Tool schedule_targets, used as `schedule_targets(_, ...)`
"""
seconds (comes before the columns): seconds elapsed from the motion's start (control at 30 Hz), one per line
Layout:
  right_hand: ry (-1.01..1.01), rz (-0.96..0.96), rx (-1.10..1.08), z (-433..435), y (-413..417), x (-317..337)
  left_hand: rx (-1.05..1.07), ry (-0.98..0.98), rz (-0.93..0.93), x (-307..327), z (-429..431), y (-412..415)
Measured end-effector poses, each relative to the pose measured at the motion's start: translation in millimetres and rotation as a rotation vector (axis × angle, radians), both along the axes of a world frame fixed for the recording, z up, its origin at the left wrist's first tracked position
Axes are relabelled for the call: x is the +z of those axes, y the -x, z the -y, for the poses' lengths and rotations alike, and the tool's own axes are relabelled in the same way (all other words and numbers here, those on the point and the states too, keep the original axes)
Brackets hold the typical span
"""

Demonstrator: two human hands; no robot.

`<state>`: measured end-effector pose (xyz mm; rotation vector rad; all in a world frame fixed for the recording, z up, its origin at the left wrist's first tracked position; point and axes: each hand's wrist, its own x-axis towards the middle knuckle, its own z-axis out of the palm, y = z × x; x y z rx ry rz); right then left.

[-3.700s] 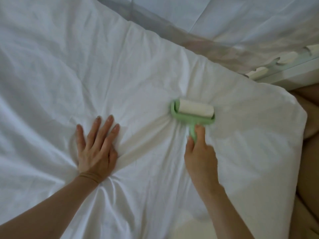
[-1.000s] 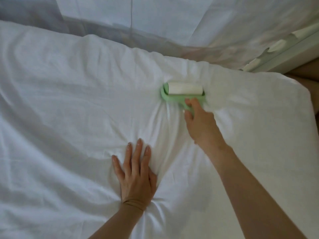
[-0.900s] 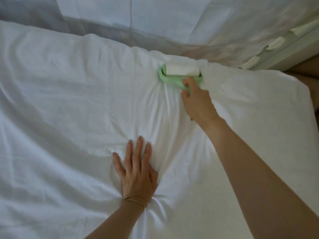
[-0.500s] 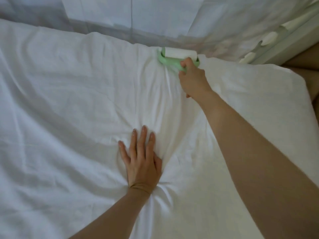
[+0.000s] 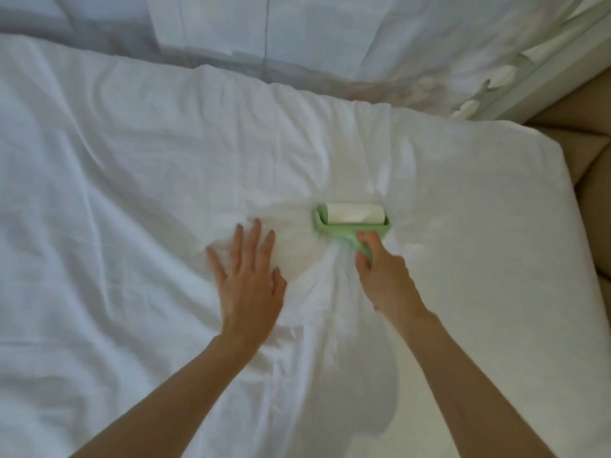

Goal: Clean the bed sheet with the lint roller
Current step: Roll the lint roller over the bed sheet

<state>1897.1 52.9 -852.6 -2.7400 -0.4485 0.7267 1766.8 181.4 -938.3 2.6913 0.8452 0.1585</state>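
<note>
A wrinkled white bed sheet (image 5: 125,180) covers the mattress and fills most of the view. A lint roller (image 5: 352,219) with a light green frame and a white roll lies on the sheet near the middle. My right hand (image 5: 383,276) grips its green handle from below. My left hand (image 5: 248,279) presses flat on the sheet just left of the roller, fingers straight and spread. Creases fan out in the cloth between the two hands.
A white curtain (image 5: 297,31) hangs along the far side of the bed. A pale window frame (image 5: 529,77) runs diagonally at the top right. The mattress corner (image 5: 549,150) ends at the right, with a beige surface (image 5: 591,180) beyond it.
My right hand has pulled the lint roller back from the far edge of the bed toward me, to the middle of the sheet. My left hand still presses the sheet, now close beside the roller.
</note>
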Motion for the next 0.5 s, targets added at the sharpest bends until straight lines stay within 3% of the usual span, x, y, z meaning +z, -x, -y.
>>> schedule_targets(0.07, -0.03, 0.041, 0.017, -23.2, -30.8, -5.2, 0.048, -0.05, 0.002, -3.6, -24.6, 15.1)
schedule_targets(0.2, -0.081, 0.068, 0.037, -76.6, -89.3, -4.4, -0.046, -0.169, -0.025, -27.5, -45.7, 33.9)
schedule_targets(0.5, -0.168, 0.091, -0.005, -124.7, -136.8, -7.1, -0.02, -0.228, 0.184, -41.0, -46.1, 34.0)
